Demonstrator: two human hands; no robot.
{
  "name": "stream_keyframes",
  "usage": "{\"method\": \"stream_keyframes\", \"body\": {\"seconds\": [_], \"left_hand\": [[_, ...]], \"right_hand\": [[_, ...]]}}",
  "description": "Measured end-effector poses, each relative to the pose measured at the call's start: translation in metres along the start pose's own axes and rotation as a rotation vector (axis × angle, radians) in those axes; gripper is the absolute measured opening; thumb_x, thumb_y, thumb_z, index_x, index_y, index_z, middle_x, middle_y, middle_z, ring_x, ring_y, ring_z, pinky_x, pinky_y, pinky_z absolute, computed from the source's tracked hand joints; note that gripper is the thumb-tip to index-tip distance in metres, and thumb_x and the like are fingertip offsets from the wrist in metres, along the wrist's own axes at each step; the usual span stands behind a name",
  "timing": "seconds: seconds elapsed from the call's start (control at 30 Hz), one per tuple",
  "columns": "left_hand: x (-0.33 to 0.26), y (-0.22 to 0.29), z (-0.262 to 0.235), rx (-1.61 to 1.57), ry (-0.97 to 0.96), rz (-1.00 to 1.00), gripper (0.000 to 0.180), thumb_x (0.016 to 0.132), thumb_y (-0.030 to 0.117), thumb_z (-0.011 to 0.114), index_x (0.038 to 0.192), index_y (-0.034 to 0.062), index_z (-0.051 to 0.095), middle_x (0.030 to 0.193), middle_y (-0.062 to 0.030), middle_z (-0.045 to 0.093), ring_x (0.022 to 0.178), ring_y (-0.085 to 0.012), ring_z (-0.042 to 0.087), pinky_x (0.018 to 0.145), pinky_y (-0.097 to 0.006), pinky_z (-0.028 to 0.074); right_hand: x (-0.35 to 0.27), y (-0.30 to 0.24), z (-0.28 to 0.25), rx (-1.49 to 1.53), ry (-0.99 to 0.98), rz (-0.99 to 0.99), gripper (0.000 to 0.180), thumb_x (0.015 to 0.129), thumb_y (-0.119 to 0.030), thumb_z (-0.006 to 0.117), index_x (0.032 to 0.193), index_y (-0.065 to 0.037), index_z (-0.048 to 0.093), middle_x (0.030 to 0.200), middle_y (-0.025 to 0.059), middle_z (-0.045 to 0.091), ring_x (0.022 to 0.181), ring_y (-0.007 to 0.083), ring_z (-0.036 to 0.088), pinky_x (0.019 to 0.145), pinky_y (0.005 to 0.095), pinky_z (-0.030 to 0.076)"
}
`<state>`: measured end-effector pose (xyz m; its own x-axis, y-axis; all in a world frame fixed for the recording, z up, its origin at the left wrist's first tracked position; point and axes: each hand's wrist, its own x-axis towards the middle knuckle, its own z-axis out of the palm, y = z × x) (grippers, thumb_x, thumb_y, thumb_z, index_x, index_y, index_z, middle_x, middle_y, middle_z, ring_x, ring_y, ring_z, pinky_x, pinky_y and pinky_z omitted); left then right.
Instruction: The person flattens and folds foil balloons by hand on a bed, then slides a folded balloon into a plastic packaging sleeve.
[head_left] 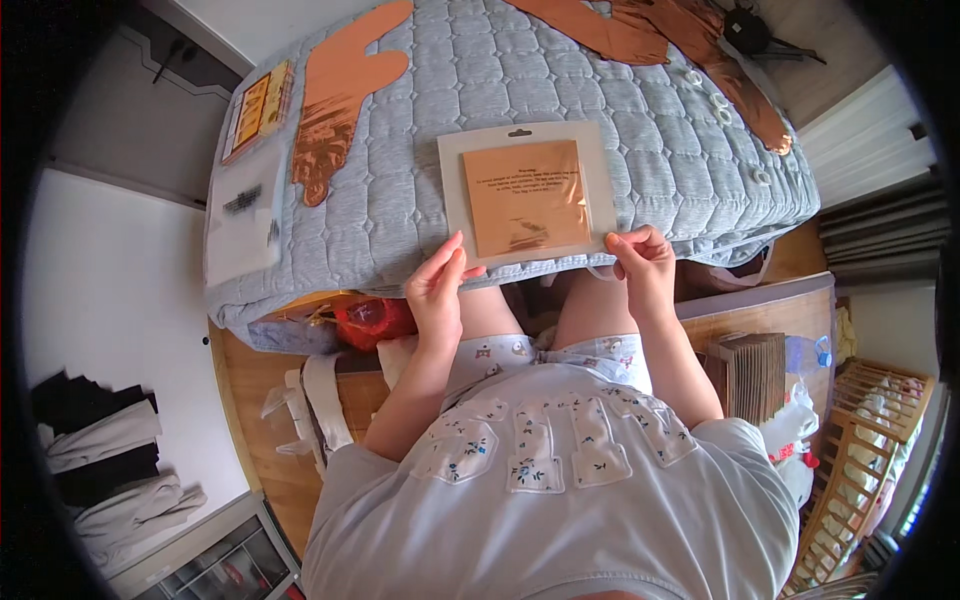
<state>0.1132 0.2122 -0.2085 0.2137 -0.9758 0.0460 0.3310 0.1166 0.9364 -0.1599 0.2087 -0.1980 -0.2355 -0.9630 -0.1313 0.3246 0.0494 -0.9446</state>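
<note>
A frosted plastic bag (455, 195) with a hang hole lies on the quilted bed edge in front of me. Inside it shows a folded copper-coloured foil sheet (525, 215) under printed text. My right hand (645, 268) pinches the bag's lower right corner between thumb and fingers. By the lower left corner is my left hand (435, 297), its fingers apart and the index finger pointing up near the edge. To the left of the bag a flat copper foil balloon (345, 95) is spread out. More copper foil (650, 35) lies at the far right of the bed.
Clear plastic sleeves (243, 230) and a yellow-and-red packet (258, 110) lie along the bed's left side. Small white rings (722, 108) sit near its right edge, and a black object (750, 32) beyond. Below stand a red bag (370, 320), cardboard (750, 375) and a wooden crib (860, 440).
</note>
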Motion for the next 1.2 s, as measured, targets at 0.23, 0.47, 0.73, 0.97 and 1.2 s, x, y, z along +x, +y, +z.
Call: {"method": "stream_keyframes", "body": {"seconds": [0.23, 0.47, 0.73, 0.97, 1.2], "left_hand": [[0.003, 0.0, -0.007, 0.073, 0.017, -0.021, 0.026, 0.101, 0.007, 0.061, 0.125, 0.0015, 0.07, 0.085, 0.0032, 0.059, 0.071, -0.0056, 0.05, 0.075, -0.033, 0.064], [0.004, 0.0, -0.004, 0.098, 0.097, 0.015, 0.032, 0.103, 0.003, 0.057, 0.135, 0.0002, 0.064, 0.091, 0.0037, 0.061, 0.07, -0.0013, 0.051, 0.069, -0.03, 0.064], [-0.035, -0.033, 0.009, -0.128, 0.049, 0.0, 0.07, 0.1, 0.068, 0.043, 0.138, 0.0087, 0.041, 0.098, -0.0091, 0.065, 0.076, -0.0232, 0.067, 0.058, -0.03, 0.051], [-0.025, -0.049, 0.029, -0.001, -0.637, -0.283, 0.046, 0.101, 0.052, 0.059, 0.108, 0.0065, 0.059, 0.083, 0.0019, 0.053, 0.067, -0.0052, 0.046, 0.054, -0.022, 0.035], [-0.026, -0.039, 0.06, 0.031, -0.501, -0.424, 0.036, 0.107, 0.036, 0.053, 0.13, 0.0097, 0.061, 0.111, 0.0028, 0.063, 0.094, -0.005, 0.058, 0.071, -0.023, 0.044]], "right_hand": [[-0.004, -0.005, 0.005, 0.01, -0.025, -0.001, 0.018, 0.095, -0.004, 0.071, 0.106, -0.009, 0.058, 0.071, -0.0031, 0.064, 0.055, 0.0016, 0.048, 0.048, 0.0198, 0.035], [-0.008, 0.0, 0.002, -0.06, -0.037, -0.013, 0.021, 0.1, -0.008, 0.066, 0.114, -0.01, 0.051, 0.069, -0.0032, 0.063, 0.055, 0.0017, 0.047, 0.05, 0.0199, 0.034], [-0.028, -0.005, -0.014, -0.287, -0.162, 0.115, 0.033, 0.111, -0.03, 0.042, 0.119, -0.004, 0.06, 0.087, 0.0057, 0.075, 0.064, 0.0069, 0.055, 0.058, 0.0214, 0.04], [-0.049, 0.01, -0.011, -0.202, -0.337, 0.159, 0.029, 0.109, -0.03, 0.052, 0.106, -0.004, 0.064, 0.092, 0.0052, 0.076, 0.083, 0.0071, 0.065, 0.072, 0.0229, 0.047], [-0.072, 0.022, -0.031, 0.023, -0.43, 0.19, 0.018, 0.105, -0.013, 0.06, 0.094, 0.0, 0.064, 0.089, 0.0068, 0.073, 0.087, 0.0128, 0.069, 0.082, 0.0276, 0.053]]}}
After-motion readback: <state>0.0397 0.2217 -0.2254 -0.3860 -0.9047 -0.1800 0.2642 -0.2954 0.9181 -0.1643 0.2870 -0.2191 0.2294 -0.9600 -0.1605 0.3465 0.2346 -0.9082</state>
